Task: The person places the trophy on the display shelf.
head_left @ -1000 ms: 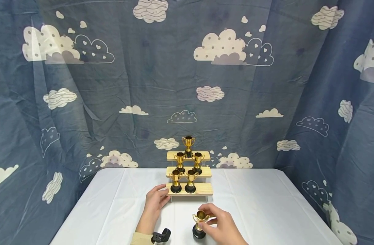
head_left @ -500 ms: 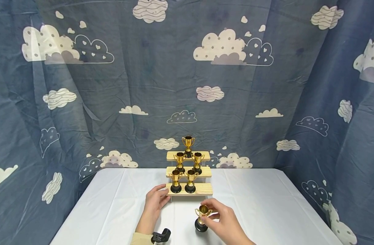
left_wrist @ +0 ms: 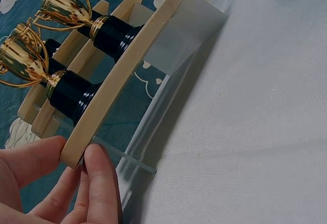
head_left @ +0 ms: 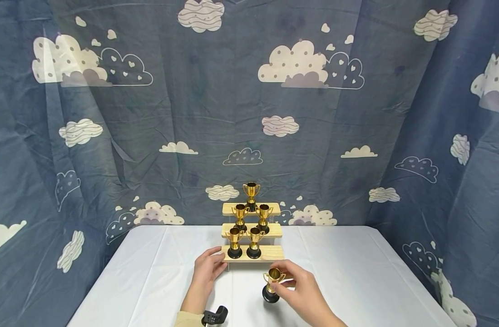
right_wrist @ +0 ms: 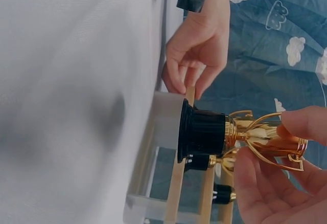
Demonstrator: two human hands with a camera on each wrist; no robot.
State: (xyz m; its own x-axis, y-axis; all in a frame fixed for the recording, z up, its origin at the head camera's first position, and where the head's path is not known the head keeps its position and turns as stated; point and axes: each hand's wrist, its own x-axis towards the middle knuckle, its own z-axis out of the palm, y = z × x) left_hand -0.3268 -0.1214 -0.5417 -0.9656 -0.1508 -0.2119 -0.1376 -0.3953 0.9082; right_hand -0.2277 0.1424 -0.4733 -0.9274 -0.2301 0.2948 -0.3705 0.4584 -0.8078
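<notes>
A small gold trophy [head_left: 274, 275] with a black base is lifted just off the white table, right in front of the three-tier wooden stand [head_left: 269, 253]. My right hand [head_left: 280, 282] pinches its cup and handles; the right wrist view shows the trophy [right_wrist: 204, 132] held level with the lowest shelf. My left hand [head_left: 219, 258] pinches the left end of the lowest shelf [left_wrist: 122, 75] between thumb [left_wrist: 36, 157] and fingers [left_wrist: 99, 183]. Two trophies [head_left: 244, 241] stand on that shelf, two on the middle one, one on top.
The white table [head_left: 355, 272] reaches to the blue cloud-print backdrop [head_left: 192, 113] that hangs behind and at both sides. The stand's right part of the lowest shelf is bare. A black wrist-camera clip [head_left: 214, 315] shows at my left wrist.
My right hand has carried the trophy up and away from me, toward the stand's front right. The left hand has stayed on the shelf end.
</notes>
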